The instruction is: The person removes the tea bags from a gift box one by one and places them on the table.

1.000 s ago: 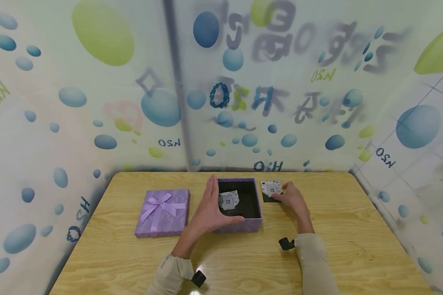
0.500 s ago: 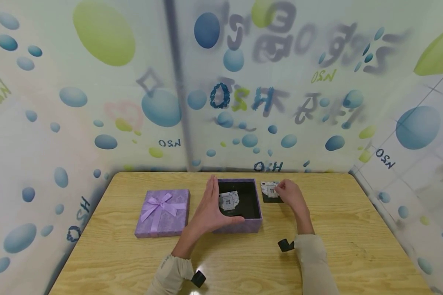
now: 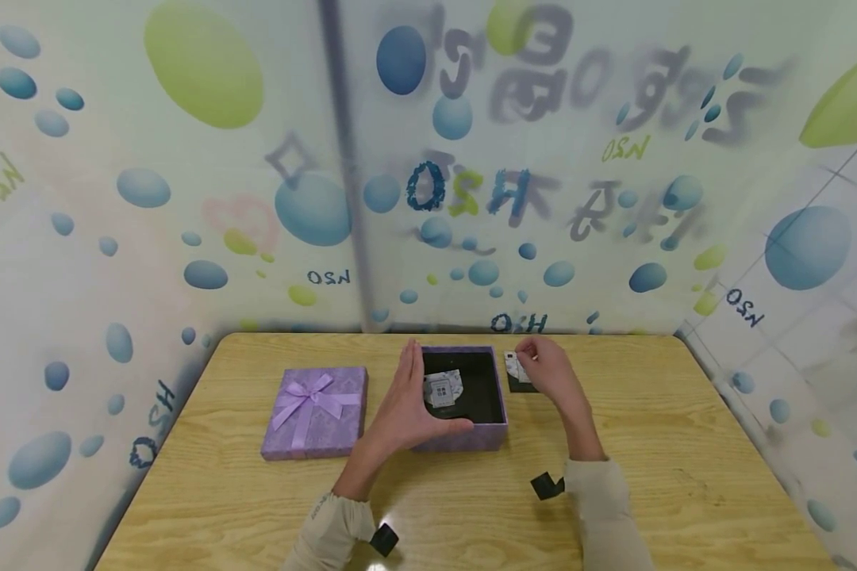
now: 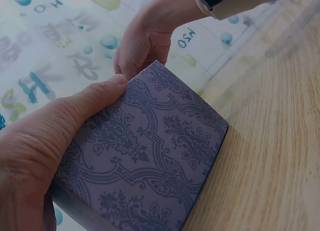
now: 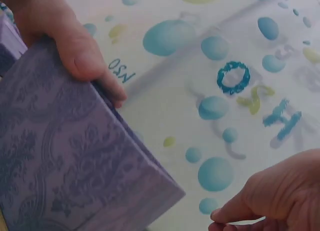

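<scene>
Pale wood-grain table (image 3: 685,484), bearing a purple, damask-patterned box (image 3: 467,438), uncovered and dark inside. To its left lies the square purple lid (image 3: 314,414) with lilac ribbon bow. The left hand (image 3: 405,408), spread, touches the box's left side and front rim. The right hand (image 3: 553,373), finger and thumb nearly meeting, hovers over a black-and-white square packet (image 3: 512,371) right of the box; any hold cannot be told. A grey-white printed packet (image 3: 444,388) lies inside the box.

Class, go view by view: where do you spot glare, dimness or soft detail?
Head view: white glare on the table, low in frame; left wrist: the purple box dim but its pattern legible, the wall hazy; right wrist: box pattern dim and softer, wall much brighter.
</scene>
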`<action>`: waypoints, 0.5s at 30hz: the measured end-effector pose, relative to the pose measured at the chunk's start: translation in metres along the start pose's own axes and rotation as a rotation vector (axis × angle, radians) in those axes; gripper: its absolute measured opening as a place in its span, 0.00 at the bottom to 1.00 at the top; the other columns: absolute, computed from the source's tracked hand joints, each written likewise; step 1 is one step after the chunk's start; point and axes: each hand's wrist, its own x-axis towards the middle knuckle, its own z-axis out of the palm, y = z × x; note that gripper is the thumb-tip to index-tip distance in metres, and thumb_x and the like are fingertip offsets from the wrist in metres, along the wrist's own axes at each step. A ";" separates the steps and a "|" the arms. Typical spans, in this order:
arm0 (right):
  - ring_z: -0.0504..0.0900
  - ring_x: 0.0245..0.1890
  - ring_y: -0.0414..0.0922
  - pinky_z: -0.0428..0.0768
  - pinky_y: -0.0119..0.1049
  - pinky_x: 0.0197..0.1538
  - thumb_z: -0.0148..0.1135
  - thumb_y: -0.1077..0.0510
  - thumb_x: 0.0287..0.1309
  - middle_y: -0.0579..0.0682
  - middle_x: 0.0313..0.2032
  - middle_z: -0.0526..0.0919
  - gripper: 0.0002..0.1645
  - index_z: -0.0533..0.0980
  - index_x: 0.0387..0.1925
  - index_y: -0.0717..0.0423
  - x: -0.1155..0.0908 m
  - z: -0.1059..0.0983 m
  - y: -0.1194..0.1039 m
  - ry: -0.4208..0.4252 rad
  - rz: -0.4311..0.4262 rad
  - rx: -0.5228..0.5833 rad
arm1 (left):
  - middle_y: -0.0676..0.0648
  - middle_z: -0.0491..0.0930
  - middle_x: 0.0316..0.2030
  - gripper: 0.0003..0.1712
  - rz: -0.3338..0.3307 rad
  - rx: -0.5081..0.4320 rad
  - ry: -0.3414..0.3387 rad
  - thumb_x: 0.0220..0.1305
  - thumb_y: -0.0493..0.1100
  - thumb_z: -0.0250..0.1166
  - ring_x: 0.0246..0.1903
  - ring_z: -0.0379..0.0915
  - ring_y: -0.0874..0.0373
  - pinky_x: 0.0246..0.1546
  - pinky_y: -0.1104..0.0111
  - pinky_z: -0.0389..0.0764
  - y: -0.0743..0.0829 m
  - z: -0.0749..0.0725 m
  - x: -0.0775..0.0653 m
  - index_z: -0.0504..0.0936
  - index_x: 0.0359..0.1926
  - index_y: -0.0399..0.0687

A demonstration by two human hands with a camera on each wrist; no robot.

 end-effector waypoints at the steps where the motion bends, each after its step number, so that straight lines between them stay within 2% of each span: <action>1: 0.81 0.41 0.55 0.79 0.51 0.46 0.56 0.64 0.74 0.60 0.40 0.83 0.09 0.79 0.45 0.67 -0.001 0.000 -0.003 -0.002 -0.011 0.002 | 0.58 0.17 0.81 0.90 0.000 0.002 -0.001 0.38 0.85 0.73 0.82 0.21 0.57 0.79 0.49 0.49 0.000 0.000 0.000 0.19 0.81 0.62; 7: 0.82 0.43 0.55 0.81 0.53 0.49 0.58 0.62 0.75 0.61 0.42 0.84 0.10 0.79 0.47 0.66 -0.005 0.003 -0.017 -0.016 -0.051 0.053 | 0.56 0.18 0.82 0.90 0.008 0.011 0.007 0.38 0.85 0.73 0.82 0.22 0.55 0.78 0.48 0.51 0.000 0.000 0.000 0.20 0.81 0.61; 13: 0.83 0.36 0.51 0.83 0.44 0.39 0.61 0.61 0.74 0.57 0.39 0.84 0.10 0.79 0.48 0.65 -0.007 0.011 -0.027 -0.058 -0.076 0.087 | 0.56 0.17 0.81 0.90 0.008 0.018 0.004 0.39 0.85 0.73 0.82 0.22 0.56 0.79 0.49 0.51 -0.001 0.001 0.001 0.19 0.81 0.60; 15: 0.82 0.35 0.49 0.82 0.42 0.38 0.62 0.61 0.73 0.56 0.39 0.84 0.10 0.79 0.49 0.65 -0.007 0.015 -0.030 -0.064 -0.077 0.087 | 0.57 0.17 0.81 0.90 0.008 0.020 0.002 0.39 0.85 0.73 0.82 0.22 0.56 0.79 0.48 0.50 -0.001 0.001 0.001 0.18 0.81 0.60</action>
